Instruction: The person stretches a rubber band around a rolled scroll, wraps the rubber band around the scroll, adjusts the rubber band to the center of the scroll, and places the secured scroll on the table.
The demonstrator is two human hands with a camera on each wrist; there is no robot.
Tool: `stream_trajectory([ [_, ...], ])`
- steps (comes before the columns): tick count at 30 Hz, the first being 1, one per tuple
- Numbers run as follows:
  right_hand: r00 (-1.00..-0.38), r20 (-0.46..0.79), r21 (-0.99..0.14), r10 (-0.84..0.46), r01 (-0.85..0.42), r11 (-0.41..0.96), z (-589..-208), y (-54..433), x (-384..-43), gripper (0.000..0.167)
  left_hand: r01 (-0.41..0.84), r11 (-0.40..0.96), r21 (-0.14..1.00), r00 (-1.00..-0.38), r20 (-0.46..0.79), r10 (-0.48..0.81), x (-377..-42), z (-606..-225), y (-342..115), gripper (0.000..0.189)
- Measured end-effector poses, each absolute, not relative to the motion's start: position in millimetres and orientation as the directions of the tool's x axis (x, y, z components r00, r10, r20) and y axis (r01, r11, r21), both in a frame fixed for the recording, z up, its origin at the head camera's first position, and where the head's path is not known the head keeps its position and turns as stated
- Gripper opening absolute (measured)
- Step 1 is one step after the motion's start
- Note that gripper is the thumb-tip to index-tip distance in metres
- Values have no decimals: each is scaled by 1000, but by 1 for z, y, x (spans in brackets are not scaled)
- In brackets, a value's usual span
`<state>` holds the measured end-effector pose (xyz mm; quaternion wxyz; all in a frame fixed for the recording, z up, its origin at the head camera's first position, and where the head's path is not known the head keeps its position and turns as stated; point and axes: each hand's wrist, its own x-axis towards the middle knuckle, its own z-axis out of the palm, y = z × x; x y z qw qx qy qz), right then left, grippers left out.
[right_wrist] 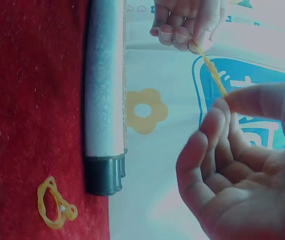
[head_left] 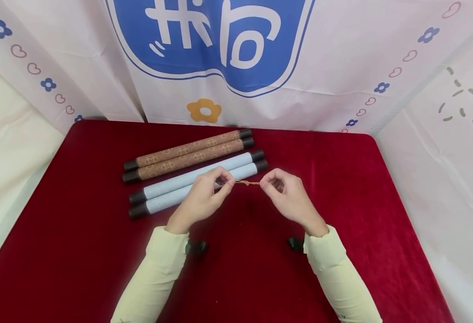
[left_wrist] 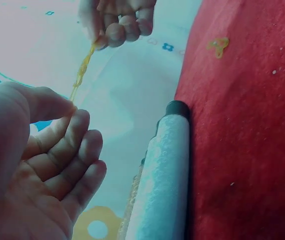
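My left hand [head_left: 202, 195] and right hand [head_left: 291, 197] face each other over the table, in front of the rolled scrolls. Between them runs a thin yellow rubber band [head_left: 247, 182], each end pinched by a thumb and forefinger. In the left wrist view the band [left_wrist: 80, 75] looks twisted, with loops near its middle. The right wrist view shows the band [right_wrist: 212, 69] drawn out straight. Two light blue scrolls [head_left: 198, 177] with black ends lie beside and partly behind my left hand.
Beyond the blue scrolls, two brown scrolls [head_left: 188, 150] with gold flower patterns lie side by side. More yellow rubber band [right_wrist: 47, 205] lies looped on the red cloth [head_left: 341, 202]. A white printed curtain [head_left: 168, 101] stands behind the table.
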<state>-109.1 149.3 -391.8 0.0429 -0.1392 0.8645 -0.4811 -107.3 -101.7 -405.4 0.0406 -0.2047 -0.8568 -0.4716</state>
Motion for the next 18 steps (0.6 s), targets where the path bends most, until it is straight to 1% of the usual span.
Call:
stream_trajectory([
  [2,-969,61,-860,-238,-172,480,-392,151,-110,10,385,479,789,-919,280,279,-109,-404,-106,6],
  [5,-988,93,-890,-126,-139,435,-392,159,-113,16,339,501,796,-941,295,167,-111,-402,-118,8],
  [7,-991,125,-899,-51,-135,416,-390,166,-115,19,295,512,807,-952,291,90,-112,-400,-127,10],
  [9,-988,157,-905,-6,-146,399,-388,171,-116,20,264,513,817,-958,285,39,-112,-398,-135,12],
  [10,-986,166,-905,-8,-155,397,-388,171,-116,20,260,513,818,-958,284,33,-111,-396,-136,12],
  [12,-981,185,-893,-52,-190,408,-387,168,-115,18,276,507,817,-956,290,53,-111,-395,-136,13],
  [18,-944,215,-847,-251,-308,433,-392,145,-105,8,353,476,806,-935,320,151,-108,-396,-116,9],
])
